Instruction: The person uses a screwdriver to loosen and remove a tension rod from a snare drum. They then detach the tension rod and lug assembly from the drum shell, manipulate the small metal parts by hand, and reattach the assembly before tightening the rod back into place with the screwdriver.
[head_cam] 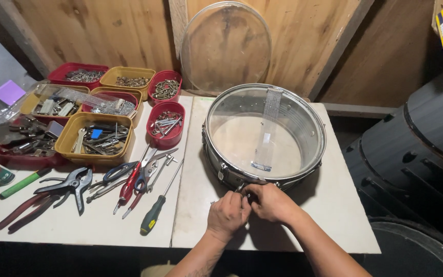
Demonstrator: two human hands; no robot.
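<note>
A white table (334,205) fills the middle of the frame. On its right half sits a chrome snare drum (264,136), snare wires up. At the drum's near rim, lower centre, the left hand (227,214) and right hand (273,201) meet, fingers pinched together on a small fitting; what it is I cannot tell. Left of them lies a green-handled screwdriver (154,215).
</note>
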